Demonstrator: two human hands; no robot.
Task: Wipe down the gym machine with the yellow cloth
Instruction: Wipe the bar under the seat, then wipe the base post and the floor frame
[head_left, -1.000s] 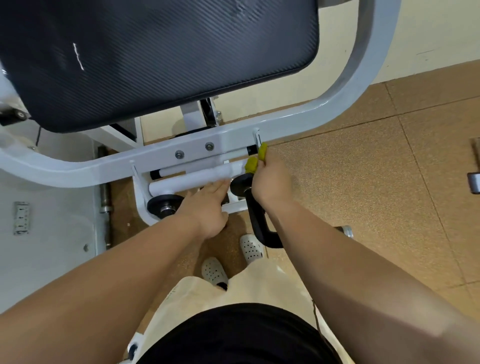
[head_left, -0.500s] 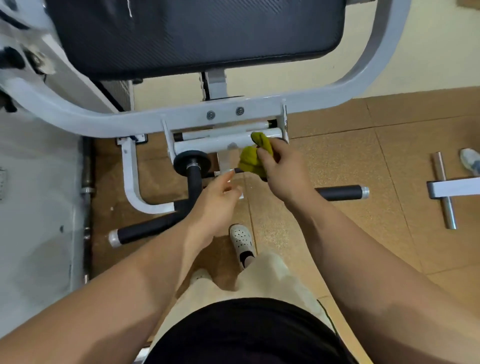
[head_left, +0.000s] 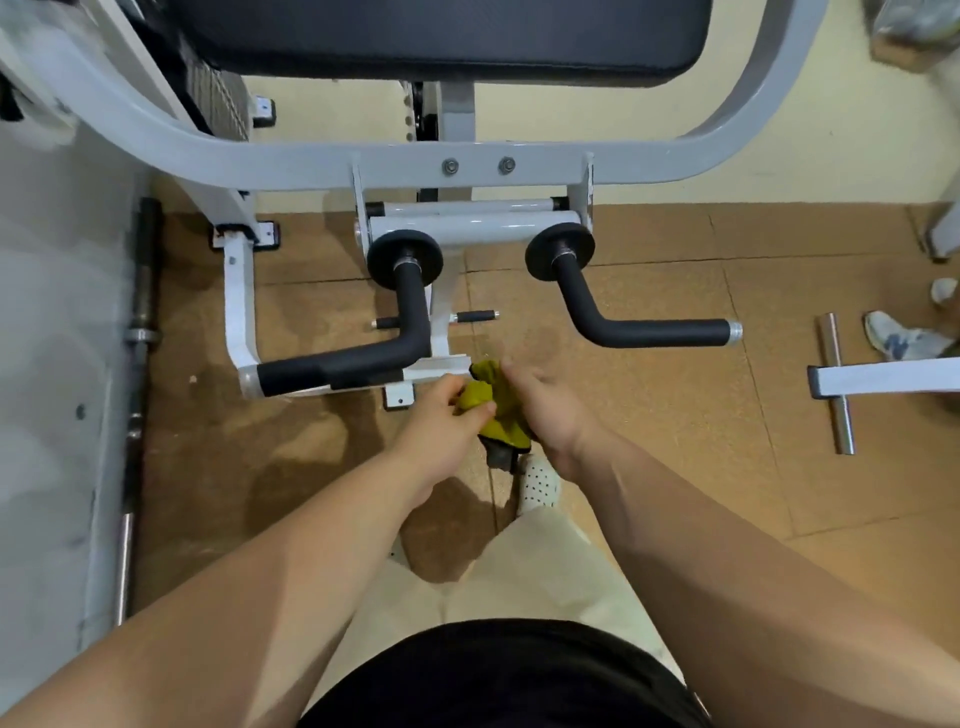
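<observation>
Head view: the left hand (head_left: 439, 421) and right hand (head_left: 553, 415) both pinch the bunched yellow cloth (head_left: 496, 410) between them; at 12 o'clock beyond stands the gym machine (head_left: 311, 161); one black handle (head_left: 353, 364) points to 9 o'clock; the black pad (head_left: 441, 31) lies farthest.

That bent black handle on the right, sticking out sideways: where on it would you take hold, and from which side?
Probably the long level stretch of the right handle, between its bend and the silver end cap, coming down from above with fingers curled round it. That stretch is straight, round and clear of the frame; the upper part ends at the black disc.
</observation>
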